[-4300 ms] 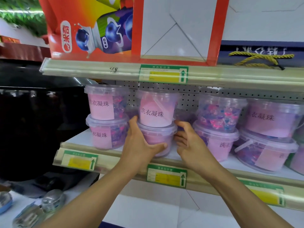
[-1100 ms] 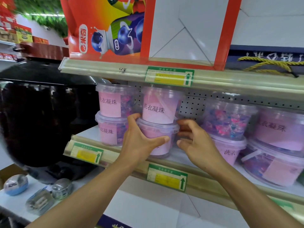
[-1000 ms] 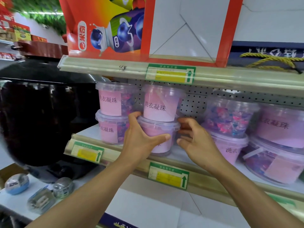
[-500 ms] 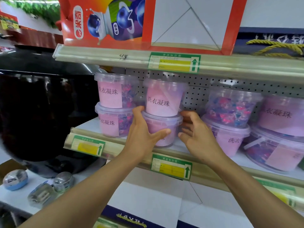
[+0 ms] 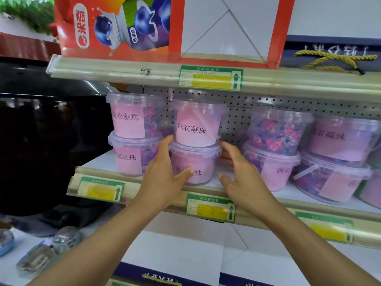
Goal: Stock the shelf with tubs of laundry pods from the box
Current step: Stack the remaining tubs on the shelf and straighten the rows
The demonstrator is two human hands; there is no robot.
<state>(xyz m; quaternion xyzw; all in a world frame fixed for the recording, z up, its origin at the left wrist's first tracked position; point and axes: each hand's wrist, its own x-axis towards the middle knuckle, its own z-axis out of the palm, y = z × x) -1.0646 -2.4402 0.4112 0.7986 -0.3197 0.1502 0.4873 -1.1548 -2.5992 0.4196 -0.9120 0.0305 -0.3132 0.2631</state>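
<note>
Left hand (image 5: 165, 174) wraps the left side of the lower tub (image 5: 198, 162) — thumb across its front, fingers round the far side, holding it. Right hand (image 5: 241, 178) sits just right of the same tub, fingers loosely spread, thumb low; contact with the tub cannot be told. The lower tub stands on the shelf (image 5: 99, 162) near its front edge, between both hands, with an upper tub (image 5: 198, 122) stacked on its lid. Another two-tub stack (image 5: 132, 135) just left — more tubs (image 5: 276, 149) to the right.
</note>
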